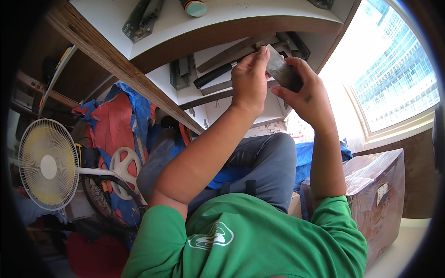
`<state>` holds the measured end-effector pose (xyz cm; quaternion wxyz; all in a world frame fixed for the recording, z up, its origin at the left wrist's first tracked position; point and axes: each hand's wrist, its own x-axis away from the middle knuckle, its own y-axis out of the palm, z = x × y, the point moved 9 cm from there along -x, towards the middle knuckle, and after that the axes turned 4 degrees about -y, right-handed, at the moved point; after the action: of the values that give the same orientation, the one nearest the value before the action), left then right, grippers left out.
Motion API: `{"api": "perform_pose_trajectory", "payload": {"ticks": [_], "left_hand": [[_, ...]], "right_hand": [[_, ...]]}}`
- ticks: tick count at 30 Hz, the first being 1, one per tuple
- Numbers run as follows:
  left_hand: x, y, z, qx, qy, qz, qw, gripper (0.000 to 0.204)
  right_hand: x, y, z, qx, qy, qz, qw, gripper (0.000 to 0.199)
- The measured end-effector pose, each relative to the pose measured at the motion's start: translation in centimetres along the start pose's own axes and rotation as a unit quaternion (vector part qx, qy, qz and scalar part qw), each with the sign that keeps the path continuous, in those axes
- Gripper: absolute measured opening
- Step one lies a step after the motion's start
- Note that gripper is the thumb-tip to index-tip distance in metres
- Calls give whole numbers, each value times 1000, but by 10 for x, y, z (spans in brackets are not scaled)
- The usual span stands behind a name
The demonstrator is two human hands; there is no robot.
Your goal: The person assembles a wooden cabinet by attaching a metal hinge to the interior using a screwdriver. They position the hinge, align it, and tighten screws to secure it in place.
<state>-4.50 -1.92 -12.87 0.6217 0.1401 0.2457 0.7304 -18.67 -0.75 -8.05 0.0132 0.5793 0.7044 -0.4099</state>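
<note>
A grey, flat rectangular block (282,69) with a worn, smudged face is held up between my two hands, in front of the cabinet's lower shelf. My left hand (251,76) is closed at the block's upper left edge, the thumb lying along it; its fingertips are hidden behind. From the other side my right hand (308,90) grips the block, thumb below and fingers at the top right. The block's exact kind cannot be made out. Just left of my left hand, a tool with a black handle (215,75) and a metal collar lies in the shelf.
Metal brackets (180,73) and boards fill the open wooden cabinet (160,85). A round container (194,8) sits on the upper shelf. A white fan (48,167) stands left, beside red and blue sheeting (111,120). At right are a plastic-wrapped box (378,199) and a window (394,69).
</note>
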Motion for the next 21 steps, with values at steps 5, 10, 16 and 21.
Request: {"api": "perform_pose_trajectory", "payload": {"ticks": [5,10,16,21], "left_hand": [[7,0,-5,12,-37,-1,999,50],[18,3,-7,-15,-65,-32,997,65],[28,-2,1,51,-96,-72,991,81],[39,-5,19,-16,-26,-102,994,61]], "right_hand": [[15,29,34,-87,124,-118,981,47],[30,61,34,-426,171,-157,875,25],[37,67,21,-478,142,-191,845,19],[46,73,12,-554,145,-211,792,23]]}}
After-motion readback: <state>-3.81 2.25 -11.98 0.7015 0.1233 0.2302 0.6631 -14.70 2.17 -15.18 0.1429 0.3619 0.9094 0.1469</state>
